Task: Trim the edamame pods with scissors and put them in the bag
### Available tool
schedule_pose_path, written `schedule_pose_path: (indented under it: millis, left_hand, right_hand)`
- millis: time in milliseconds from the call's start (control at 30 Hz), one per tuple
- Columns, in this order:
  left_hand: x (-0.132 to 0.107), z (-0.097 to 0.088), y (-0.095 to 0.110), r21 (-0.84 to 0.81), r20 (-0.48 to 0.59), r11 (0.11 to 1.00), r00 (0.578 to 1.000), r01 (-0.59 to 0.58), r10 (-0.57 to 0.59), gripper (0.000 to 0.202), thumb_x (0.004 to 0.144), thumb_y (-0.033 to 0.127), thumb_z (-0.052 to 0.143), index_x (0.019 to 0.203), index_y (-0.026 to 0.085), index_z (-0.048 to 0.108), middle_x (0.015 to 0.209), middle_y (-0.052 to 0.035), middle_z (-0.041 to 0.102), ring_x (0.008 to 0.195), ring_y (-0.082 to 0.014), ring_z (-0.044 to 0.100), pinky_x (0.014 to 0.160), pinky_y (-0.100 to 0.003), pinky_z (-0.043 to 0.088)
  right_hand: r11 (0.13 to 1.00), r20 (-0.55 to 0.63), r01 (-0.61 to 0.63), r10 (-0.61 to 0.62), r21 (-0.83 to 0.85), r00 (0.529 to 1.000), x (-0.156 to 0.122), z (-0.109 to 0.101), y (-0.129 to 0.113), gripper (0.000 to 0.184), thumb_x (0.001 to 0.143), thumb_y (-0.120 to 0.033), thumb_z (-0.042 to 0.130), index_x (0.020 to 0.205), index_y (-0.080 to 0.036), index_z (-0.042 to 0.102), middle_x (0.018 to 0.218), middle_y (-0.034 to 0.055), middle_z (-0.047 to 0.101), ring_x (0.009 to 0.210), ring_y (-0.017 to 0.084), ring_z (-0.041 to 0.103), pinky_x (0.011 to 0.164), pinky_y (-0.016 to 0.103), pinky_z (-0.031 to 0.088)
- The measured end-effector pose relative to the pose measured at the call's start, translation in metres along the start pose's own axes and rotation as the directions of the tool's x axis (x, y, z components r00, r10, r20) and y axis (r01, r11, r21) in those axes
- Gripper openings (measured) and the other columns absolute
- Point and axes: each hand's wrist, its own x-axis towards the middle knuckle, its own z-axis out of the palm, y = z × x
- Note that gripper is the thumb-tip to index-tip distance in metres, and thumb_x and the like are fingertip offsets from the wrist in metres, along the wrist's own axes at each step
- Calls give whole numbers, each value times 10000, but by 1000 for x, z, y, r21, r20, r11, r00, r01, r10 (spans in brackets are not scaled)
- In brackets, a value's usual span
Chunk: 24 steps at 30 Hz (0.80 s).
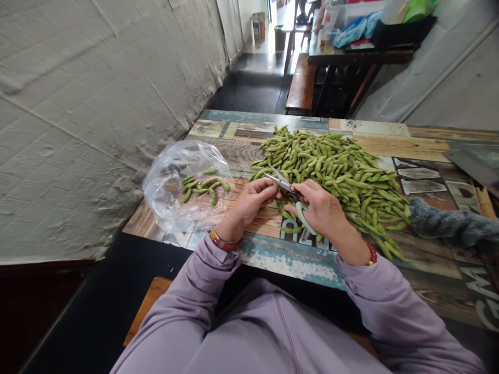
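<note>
My right hand (322,208) is closed around the pale green handles of a pair of scissors (283,182), whose parted blades point up and left. Close to the blades, my left hand (253,200) pinches an edamame pod between thumb and fingers, mostly hidden by them. A large heap of green edamame pods (323,161) spreads over the table behind and to the right of both hands. To the left of my left hand, a few pods (206,187) lie on a clear plastic bag (163,176).
The patterned wooden table (265,254) runs close to a covered wall (97,104) on the left. A grey fuzzy sleeve (440,218) reaches in from the right edge. Farther back stand a bench (302,83) and another table (351,54) with packages on it.
</note>
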Motion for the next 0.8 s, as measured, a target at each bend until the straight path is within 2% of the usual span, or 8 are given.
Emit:
schedule_pose_path:
  millis: [300, 467, 567, 800]
  left_hand:
    - [-1, -1, 2, -9, -52, 1000, 999, 7, -7, 293, 714, 391, 788, 738, 134, 651, 644, 1, 577, 517, -53, 392, 478, -214, 225]
    - [-2, -1, 4, 5, -75, 1000, 997, -16, 16, 285, 713, 378, 785, 700, 124, 657, 618, 7, 535, 510, -51, 370, 475, -226, 210]
    - [-1, -1, 5, 3, -96, 999, 995, -33, 34, 282, 710, 382, 785, 702, 127, 665, 600, 15, 512, 517, -56, 369, 480, -228, 226]
    - [-1, -2, 4, -17, -149, 999, 988, -36, 33, 285, 681, 384, 809, 762, 133, 699, 578, 29, 477, 496, -47, 348, 454, -210, 211]
  right_hand:
    - [999, 19, 7, -6, -33, 1000, -1, 0, 0, 288, 894, -326, 654, 1137, -171, 650, 1012, 91, 672, 796, 218, 638, 725, 323, 499]
    - [999, 33, 9, -7, -53, 999, -1, 0, 1, 297, 897, -336, 656, 1142, -169, 651, 1035, 91, 677, 865, 233, 654, 745, 320, 497]
    - [999, 46, 9, -7, -51, 999, -1, 0, 3, 266, 903, -342, 648, 1124, -195, 655, 1056, 89, 682, 923, 241, 657, 752, 313, 493]
    - [997, 93, 2, 6, -78, 996, -1, 0, 5, 276, 900, -358, 656, 1123, -197, 672, 1032, 88, 690, 920, 247, 664, 736, 311, 487]
